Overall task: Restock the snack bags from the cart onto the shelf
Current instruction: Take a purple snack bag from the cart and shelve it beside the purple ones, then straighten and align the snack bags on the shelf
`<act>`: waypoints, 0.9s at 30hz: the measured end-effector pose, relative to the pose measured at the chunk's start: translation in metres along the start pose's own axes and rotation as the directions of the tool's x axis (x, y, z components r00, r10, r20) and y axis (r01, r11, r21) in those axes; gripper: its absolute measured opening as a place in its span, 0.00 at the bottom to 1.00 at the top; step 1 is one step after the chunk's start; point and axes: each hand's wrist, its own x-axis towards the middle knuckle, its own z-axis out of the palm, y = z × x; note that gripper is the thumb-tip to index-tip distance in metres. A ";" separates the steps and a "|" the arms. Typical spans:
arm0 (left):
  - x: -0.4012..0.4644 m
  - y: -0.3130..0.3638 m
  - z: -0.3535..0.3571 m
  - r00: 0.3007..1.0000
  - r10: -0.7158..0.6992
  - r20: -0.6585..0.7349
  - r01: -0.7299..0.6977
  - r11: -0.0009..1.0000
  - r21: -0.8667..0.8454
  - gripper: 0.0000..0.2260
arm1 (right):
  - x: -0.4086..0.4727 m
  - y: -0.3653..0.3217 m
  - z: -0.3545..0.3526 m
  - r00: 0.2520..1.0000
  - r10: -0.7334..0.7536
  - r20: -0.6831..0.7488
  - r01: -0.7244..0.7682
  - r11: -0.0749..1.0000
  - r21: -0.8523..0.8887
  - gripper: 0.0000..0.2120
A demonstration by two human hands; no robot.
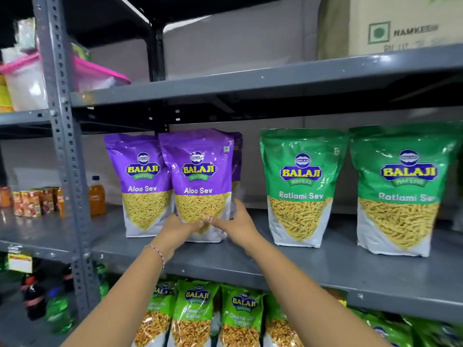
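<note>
A purple Aloo Sev bag (200, 176) stands upright on the grey middle shelf (313, 266). My left hand (179, 227) holds its lower left front. My right hand (238, 221) grips its lower right edge. Another purple Aloo Sev bag (140, 181) stands just left of it, partly overlapped. A third purple bag (237, 156) peeks out behind on the right. Two green Ratlami Sev bags (300, 186) (400, 191) stand further right on the same shelf. The cart is out of view.
Green Chana Jor Garam bags (195, 314) fill the shelf below. A perforated grey upright post (67, 146) divides the bays; left of it are juice cartons (30, 201) and an orange bottle (97, 196). A cardboard box (400, 23) sits on the top shelf.
</note>
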 end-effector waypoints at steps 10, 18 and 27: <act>-0.090 0.072 0.214 0.967 0.226 -0.114 -0.253 0.852 -0.458 0.22 | -0.109 0.009 -0.182 0.928 0.048 -0.370 0.083 0.940 0.331 0.24; -0.110 0.083 0.359 0.949 -0.074 0.307 0.231 0.824 -0.517 0.20 | -0.135 0.033 -0.320 0.722 -0.004 -0.692 0.099 0.990 0.099 0.18; -0.111 0.074 0.378 0.942 -0.108 0.319 0.227 0.905 -0.361 0.27 | -0.133 0.057 -0.343 0.914 0.122 -0.386 -0.081 0.990 0.119 0.39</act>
